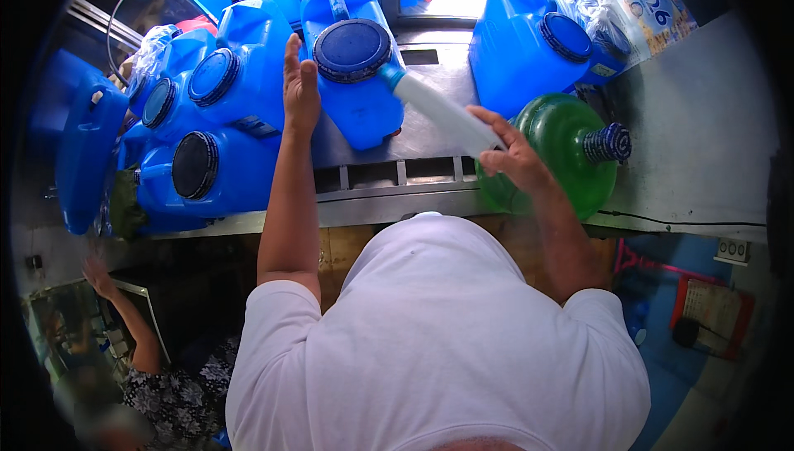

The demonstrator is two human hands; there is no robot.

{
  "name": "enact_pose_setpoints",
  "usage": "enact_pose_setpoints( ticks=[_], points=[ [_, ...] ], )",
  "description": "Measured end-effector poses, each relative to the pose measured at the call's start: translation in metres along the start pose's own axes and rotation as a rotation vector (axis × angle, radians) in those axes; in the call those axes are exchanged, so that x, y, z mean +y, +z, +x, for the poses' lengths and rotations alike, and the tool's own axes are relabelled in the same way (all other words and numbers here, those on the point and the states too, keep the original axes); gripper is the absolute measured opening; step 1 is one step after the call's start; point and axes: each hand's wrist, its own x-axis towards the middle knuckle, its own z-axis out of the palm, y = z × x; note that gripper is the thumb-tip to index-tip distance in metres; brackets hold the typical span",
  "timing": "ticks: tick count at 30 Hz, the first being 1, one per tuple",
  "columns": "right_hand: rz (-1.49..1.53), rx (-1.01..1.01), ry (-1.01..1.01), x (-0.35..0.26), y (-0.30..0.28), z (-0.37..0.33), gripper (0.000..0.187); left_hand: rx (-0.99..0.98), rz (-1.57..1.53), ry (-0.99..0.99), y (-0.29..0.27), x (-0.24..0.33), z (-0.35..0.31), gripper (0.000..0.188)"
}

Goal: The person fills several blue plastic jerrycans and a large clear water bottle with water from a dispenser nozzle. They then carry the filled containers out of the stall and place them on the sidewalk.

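Observation:
A blue water jug stands in front of me on the steel counter, its wide dark-blue cap facing me. My left hand is open, fingers stretched upward beside the jug's left side near the cap. My right hand is closed around a long pale wand with a teal end, slightly smeared by motion. The teal end lies at the cap's right edge; whether it touches, I cannot tell. Under my right forearm, a round green bottle lies on its side, its wrapped neck pointing right.
Several blue jugs crowd the left of the steel counter. Another blue jug stands at right. Slots run along the counter's front. A black cable runs right toward a socket. Another person's arm reaches up at lower left.

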Motion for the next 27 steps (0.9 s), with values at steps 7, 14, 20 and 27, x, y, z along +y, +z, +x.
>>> enact_pose_setpoints(
  ticks=[7,14,20,27],
  points=[
    [0.042,0.066,0.035,0.013,-0.002,0.002,0.071,0.023,0.073,0.007,0.006,-0.005,0.013,0.088],
    [-0.013,0.025,-0.014,0.010,-0.006,0.005,0.072,-0.044,0.015,-0.012,0.010,-0.012,0.010,0.085],
    [-0.075,0.002,-0.037,0.000,-0.001,0.003,0.072,0.094,0.063,0.150,0.013,-0.009,0.014,0.079],
    [-0.161,0.124,-0.048,-0.006,0.008,-0.005,0.074,-0.038,0.017,-0.127,-0.011,-0.003,-0.001,0.087]
  ],
)
